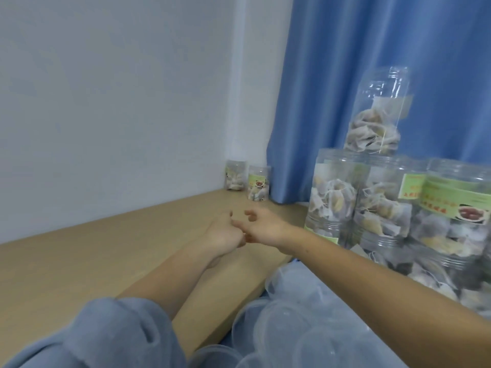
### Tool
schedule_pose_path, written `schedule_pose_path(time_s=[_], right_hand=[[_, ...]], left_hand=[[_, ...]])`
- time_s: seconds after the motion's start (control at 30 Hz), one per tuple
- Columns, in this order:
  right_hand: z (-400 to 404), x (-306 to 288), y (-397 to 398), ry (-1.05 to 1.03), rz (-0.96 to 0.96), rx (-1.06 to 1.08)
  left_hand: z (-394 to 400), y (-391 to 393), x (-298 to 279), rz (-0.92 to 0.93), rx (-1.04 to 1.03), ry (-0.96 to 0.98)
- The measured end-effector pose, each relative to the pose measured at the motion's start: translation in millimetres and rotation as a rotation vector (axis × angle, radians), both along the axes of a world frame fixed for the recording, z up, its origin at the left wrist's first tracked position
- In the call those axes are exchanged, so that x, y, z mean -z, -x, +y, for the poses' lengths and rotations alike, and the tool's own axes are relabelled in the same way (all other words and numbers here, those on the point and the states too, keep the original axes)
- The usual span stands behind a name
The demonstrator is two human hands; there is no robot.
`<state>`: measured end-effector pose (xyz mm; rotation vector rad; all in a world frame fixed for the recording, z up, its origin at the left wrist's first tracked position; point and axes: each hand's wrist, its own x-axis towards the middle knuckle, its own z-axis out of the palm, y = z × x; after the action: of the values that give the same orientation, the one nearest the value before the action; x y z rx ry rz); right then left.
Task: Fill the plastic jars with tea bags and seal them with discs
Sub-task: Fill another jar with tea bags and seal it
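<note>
Both my arms stretch forward over the wooden table (106, 251). My left hand (223, 232) has its fingers curled in and holds nothing. My right hand (261, 225) touches it at the fingertips, fingers loosely apart and nothing in it. To the right stand three clear plastic jars (334, 197) packed with tea bags, two with green labels. A fourth jar (377, 112), partly filled, sits on top of them. Loose tea bags (438, 282) lie in front of the jars. A heap of clear plastic discs (292, 328) lies at the bottom, under my right forearm.
Two more labelled jars (247, 181) with tea bags stand far back in the corner, where the white wall (119, 102) meets a blue curtain (345, 62). The curtain hangs behind the jar stack. A blue-grey sleeve (106, 335) covers my left upper arm.
</note>
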<state>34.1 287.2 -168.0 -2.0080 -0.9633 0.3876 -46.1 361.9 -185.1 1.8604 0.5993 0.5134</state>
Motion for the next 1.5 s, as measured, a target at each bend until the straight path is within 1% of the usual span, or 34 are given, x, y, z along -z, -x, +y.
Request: schedule_pose_path(time_s=[0.1,0.23,0.37,0.47,0.63,0.77,0.9,0.97,1.03,1.13,1.27,1.37,1.43,1.5], right_hand=[[-29,-19,20,-0.028,-0.104,-0.02],[-79,-51,43,-0.086,-0.127,-0.013],[-131,-80,48,-0.159,-0.228,0.029],[-172,-102,41,-0.214,-0.215,0.071],[-232,-134,21,-0.277,-0.223,0.152],[-255,-147,3,-0.358,-0.243,0.228],[-261,-154,-20,-0.363,-0.402,0.3],[-254,-158,-36,-0.36,-0.43,0.337],[-241,-163,-55,-0.372,-0.41,0.359],[-216,-169,-88,-0.472,-0.265,0.402],[-194,-168,-122,-0.487,-0.109,0.454],[-190,-168,-135,-0.442,-0.054,0.415],[-190,-169,-138,-0.433,-0.045,0.348],[-193,-169,-135,-0.47,-0.067,0.339]], left_hand=[[-33,11,-18,-0.041,0.064,-0.036],[-78,30,-50,-0.132,0.14,-0.036],[-128,38,-85,-0.2,0.21,-0.077],[-165,33,-111,-0.231,0.243,-0.104],[-216,6,-146,-0.229,0.301,-0.165],[-233,-23,-160,-0.253,0.302,-0.159],[-214,-52,-170,-0.322,0.233,-0.213],[-201,-66,-175,-0.335,0.212,-0.217],[-189,-83,-177,-0.346,0.188,-0.212],[-172,-112,-180,-0.38,0.219,-0.169],[-155,-148,-180,-0.315,0.277,-0.083],[-151,-163,-179,-0.256,0.347,-0.11],[-152,-164,-179,-0.28,0.371,-0.125],[-153,-158,-178,-0.325,0.363,-0.13]])
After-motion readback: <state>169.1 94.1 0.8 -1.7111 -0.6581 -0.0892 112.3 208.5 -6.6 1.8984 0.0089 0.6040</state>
